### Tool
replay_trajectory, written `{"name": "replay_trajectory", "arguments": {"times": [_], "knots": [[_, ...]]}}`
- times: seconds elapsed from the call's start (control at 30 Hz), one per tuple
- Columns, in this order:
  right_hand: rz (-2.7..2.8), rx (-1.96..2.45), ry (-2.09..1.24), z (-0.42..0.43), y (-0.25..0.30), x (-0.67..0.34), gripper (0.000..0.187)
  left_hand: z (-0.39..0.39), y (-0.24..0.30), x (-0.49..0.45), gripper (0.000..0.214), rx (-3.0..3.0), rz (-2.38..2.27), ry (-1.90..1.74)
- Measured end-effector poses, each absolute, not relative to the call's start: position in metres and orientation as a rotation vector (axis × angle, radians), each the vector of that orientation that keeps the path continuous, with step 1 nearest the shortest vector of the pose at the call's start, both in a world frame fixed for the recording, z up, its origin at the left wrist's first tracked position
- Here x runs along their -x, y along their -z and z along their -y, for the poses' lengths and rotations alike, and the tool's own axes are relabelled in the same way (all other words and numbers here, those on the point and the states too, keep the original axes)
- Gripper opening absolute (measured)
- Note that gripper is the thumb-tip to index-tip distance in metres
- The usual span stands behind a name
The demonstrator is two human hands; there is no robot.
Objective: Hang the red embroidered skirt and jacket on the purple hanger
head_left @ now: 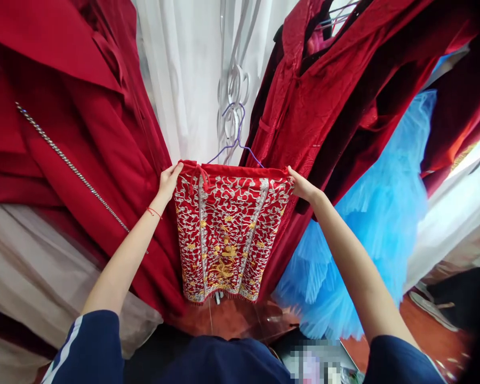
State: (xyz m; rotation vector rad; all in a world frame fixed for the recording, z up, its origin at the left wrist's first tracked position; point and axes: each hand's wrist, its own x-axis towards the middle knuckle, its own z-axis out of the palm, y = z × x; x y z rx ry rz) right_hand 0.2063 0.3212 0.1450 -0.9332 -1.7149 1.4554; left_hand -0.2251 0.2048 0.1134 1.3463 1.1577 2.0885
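A red skirt (228,229) with silver and gold embroidery hangs in front of me, its waistband stretched sideways. My left hand (170,181) pinches the waistband's left corner, near a small red tie. At the right corner, my right hand (302,184) grips the band, its fingers partly hidden behind the cloth. Behind the waistband shows a purple wire hanger (238,140), its hook up by a white ring-shaped rack piece (234,121). The hanger's lower part is hidden by the skirt, so I cannot tell how the two are joined.
Dark red garments (84,133) hang close on the left, with a silver chain (76,169) across them. More red dresses (300,106) and a blue tulle dress (368,224) hang on the right. White curtains (180,74) stand behind. Below is a reddish tiled floor (232,320).
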Motion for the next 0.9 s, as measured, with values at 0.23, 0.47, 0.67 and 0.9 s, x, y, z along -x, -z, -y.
{"name": "replay_trajectory", "arguments": {"times": [0.23,0.47,0.67,0.9], "knots": [[1.512,0.948,-1.344,-0.327,-0.149,-0.189,0.038,-0.198,-0.144,0.236,0.041,-1.399,-1.186,-1.895],[1.426,0.82,-0.242,-0.317,-0.135,-0.165,0.048,-0.196,-0.176,0.257,0.037,-1.483,-1.236,-1.92],[1.359,0.851,-0.072,-0.323,-0.132,-0.159,0.05,-0.211,-0.147,0.242,0.055,-1.47,-1.321,-1.6],[1.84,0.674,-0.05,-0.305,-0.14,-0.19,0.045,-0.223,-0.125,0.233,0.056,-1.574,-1.293,-1.615]]}}
